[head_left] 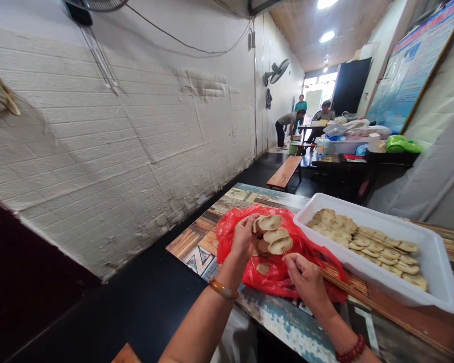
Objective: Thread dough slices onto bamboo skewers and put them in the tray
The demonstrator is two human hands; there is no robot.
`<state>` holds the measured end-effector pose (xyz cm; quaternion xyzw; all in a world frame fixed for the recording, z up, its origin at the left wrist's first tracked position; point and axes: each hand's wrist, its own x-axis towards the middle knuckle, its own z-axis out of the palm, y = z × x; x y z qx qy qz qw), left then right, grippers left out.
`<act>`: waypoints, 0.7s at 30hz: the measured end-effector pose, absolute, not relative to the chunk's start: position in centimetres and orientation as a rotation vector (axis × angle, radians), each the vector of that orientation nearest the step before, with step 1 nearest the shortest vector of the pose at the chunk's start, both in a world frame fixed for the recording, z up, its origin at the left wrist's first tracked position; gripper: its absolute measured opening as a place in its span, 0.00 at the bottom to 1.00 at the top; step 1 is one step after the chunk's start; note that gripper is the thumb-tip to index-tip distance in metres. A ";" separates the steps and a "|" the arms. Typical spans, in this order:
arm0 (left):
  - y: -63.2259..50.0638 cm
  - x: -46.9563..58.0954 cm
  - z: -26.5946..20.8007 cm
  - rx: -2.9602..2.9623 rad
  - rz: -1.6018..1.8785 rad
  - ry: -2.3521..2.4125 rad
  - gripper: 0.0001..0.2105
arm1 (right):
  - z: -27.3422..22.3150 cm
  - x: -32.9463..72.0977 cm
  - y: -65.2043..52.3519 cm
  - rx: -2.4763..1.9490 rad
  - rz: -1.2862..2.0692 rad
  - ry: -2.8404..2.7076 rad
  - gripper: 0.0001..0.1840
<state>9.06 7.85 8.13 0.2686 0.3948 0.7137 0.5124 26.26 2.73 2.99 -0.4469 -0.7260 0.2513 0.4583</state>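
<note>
My left hand (244, 236) is closed on the edge of pale, flat, round food slices (270, 222); their exact kind is unclear. In a pinch, my right hand (307, 278) grips the lower end of a thin wooden skewer (285, 251). Several slices are threaded on it, tilted upward between my hands. Beneath both hands lies a spread red plastic bag (230, 227) with more loose slices, one of them a lone slice (263, 268) near its front. Right of the bag stands a white plastic tub (376, 289) holding rows of skewered slices (395, 256).
Long bare skewers (386, 308) lie on the patterned table (276, 312) beside the tub. Beyond are a wooden bench (285, 171) and a cluttered dark table (393, 159). Several people are at the far end. A white brick-pattern wall (155, 126) runs along the left.
</note>
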 end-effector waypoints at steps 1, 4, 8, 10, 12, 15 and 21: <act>7.9 8.8 8.2 0.643 1.729 0.942 0.19 | 3.2 26.3 2.7 -1.107 0.619 -1.779 0.20; 7.8 8.2 8.5 0.687 1.754 0.914 0.23 | 3.8 26.7 2.9 -1.139 0.635 -1.738 0.21; 7.7 8.0 8.8 0.727 1.708 0.887 0.24 | 4.2 27.0 3.1 -1.165 0.664 -1.707 0.21; 7.8 8.0 8.6 0.737 1.653 0.881 0.20 | 4.2 27.1 3.2 -1.166 0.675 -1.697 0.21; 7.8 8.0 8.2 0.756 1.590 0.883 0.16 | 4.2 27.1 3.3 -1.167 0.676 -1.692 0.20; 8.1 8.2 7.5 0.734 1.546 0.884 0.16 | 4.3 27.0 3.4 -1.181 0.663 -1.686 0.20; 9.8 9.3 7.7 0.741 1.418 0.881 0.21 | 4.8 27.1 3.6 -1.191 0.641 -1.680 0.19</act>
